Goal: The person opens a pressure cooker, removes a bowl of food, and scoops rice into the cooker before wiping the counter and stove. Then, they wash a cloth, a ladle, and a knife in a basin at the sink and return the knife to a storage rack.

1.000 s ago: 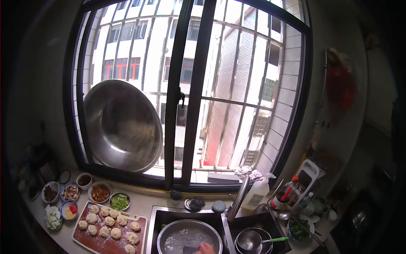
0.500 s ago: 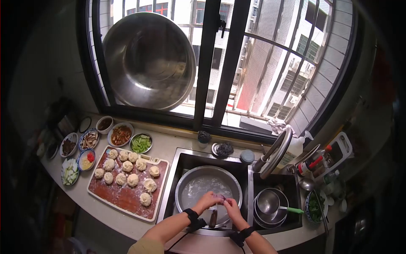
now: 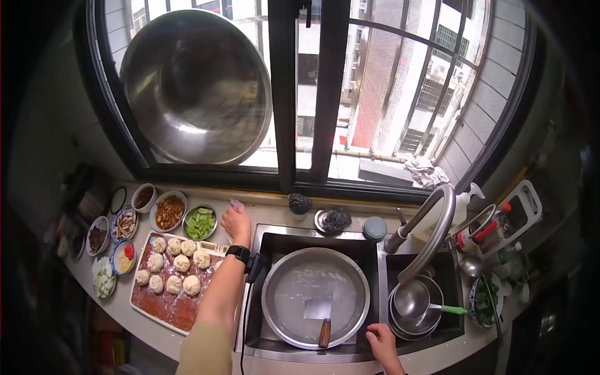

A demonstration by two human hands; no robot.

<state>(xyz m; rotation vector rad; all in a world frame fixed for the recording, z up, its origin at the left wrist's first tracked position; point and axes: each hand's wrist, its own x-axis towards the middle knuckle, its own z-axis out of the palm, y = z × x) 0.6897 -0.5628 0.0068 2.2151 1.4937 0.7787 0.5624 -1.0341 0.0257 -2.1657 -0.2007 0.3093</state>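
Note:
My left hand [image 3: 236,224] reaches over the counter beside the bowl of chopped green vegetable [image 3: 200,223]. Its fingers are closed on a small purplish-pink thing [image 3: 236,204], too small to name. Near the front right of the sink is my right hand [image 3: 382,345], its fingers loosely apart with nothing seen in them. A large metal basin [image 3: 270,312] with water in it stands in the sink, and a cleaver [image 3: 324,334] with a wooden handle rests in it. My left forearm covers part of the board [image 3: 153,306] of pleated buns [image 3: 191,285].
Several bowls of cut ingredients stand at the left, among them one of reddish filling [image 3: 169,211]. A green-handled pan [image 3: 414,300] sits in the right sink under the curved tap [image 3: 447,212]. Dark scrubbers [image 3: 337,219] and a round lidded jar [image 3: 375,227] line the window side.
My hands have parted from over the basin. The left has gone up and left with the purplish-pink thing; the right has let go and moved right and down. The view has shifted.

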